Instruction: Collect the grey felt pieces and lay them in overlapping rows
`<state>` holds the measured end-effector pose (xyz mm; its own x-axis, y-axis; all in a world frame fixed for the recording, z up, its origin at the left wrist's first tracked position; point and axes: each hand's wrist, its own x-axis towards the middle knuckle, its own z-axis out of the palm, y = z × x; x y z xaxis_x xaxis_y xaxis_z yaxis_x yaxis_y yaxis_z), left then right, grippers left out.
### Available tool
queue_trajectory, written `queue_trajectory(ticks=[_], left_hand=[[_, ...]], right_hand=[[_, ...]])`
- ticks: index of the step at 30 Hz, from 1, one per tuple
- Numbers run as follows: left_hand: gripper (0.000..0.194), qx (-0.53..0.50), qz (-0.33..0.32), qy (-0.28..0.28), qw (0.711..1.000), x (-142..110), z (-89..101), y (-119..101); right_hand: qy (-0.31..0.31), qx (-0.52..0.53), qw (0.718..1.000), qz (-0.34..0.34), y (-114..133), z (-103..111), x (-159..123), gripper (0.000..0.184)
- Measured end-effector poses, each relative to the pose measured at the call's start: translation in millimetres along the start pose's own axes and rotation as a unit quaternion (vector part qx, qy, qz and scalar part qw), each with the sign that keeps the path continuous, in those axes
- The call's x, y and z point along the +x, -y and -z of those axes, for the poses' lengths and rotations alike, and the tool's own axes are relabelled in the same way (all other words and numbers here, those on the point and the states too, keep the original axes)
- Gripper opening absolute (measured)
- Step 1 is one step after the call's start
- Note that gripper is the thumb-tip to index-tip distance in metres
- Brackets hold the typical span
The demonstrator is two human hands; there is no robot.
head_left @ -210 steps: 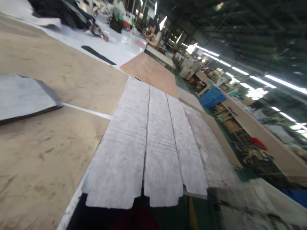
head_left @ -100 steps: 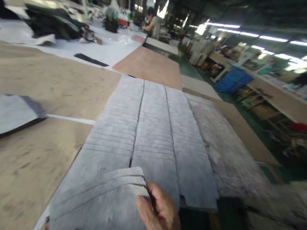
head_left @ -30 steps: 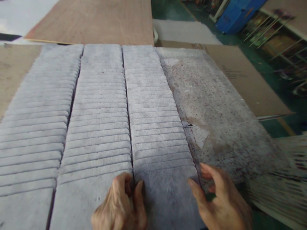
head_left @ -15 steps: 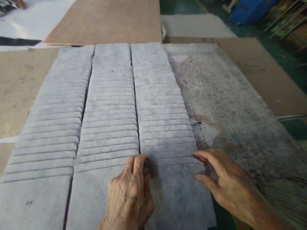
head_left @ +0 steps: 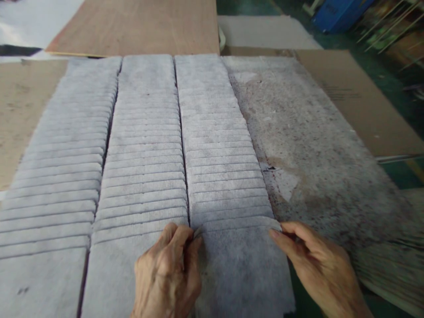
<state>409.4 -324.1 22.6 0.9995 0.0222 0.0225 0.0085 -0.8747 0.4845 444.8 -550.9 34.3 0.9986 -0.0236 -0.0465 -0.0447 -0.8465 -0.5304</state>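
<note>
Three columns of overlapping grey felt-like sheets run away from me, each sheet set a little back from the one below. At the near end of the right column, my left hand [head_left: 168,269] pinches the left corner of a grey sheet [head_left: 236,223] between thumb and fingers. My right hand [head_left: 314,260] pinches the same sheet's right corner, which lifts slightly. Under it lies the broad near face of another sheet [head_left: 245,269]. The middle column [head_left: 145,165] is beside my left hand, and the left column [head_left: 56,194] is farther off.
Right of the columns lies a stained, speckled grey board [head_left: 318,132] with torn patches. Brown cardboard [head_left: 361,101] extends beyond it. A plywood panel [head_left: 142,26] is at the back. A blue object [head_left: 341,15] stands on the green floor. Stacked sheet edges [head_left: 394,269] show at lower right.
My right thumb and fingers have closed on the sheet's right corner. My left hand has shifted slightly left and down, now pinching the left corner. The view has moved a little.
</note>
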Motion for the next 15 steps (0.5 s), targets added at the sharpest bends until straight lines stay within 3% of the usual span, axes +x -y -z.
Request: queue_trajectory(ticks=[7, 12, 15], left_hand=[[0.015, -0.021, -0.004, 0.018, 1.0, 3.8, 1.5, 2.4], [0.016, 0.025, 0.001, -0.006, 1.0, 1.4, -1.0, -2.3], [0.015, 0.045, 0.02, -0.028, 0.998, -0.9, -3.8, -6.3]], right_hand=[[0.015, 0.014, 1.0, 0.003, 3.7, 2.3, 3.2, 0.035], [0.004, -0.004, 1.0, -0.013, 2.3, 0.1, 1.5, 0.032], [-0.004, -0.037, 0.999, 0.013, 0.4, -2.3, -0.8, 0.03]])
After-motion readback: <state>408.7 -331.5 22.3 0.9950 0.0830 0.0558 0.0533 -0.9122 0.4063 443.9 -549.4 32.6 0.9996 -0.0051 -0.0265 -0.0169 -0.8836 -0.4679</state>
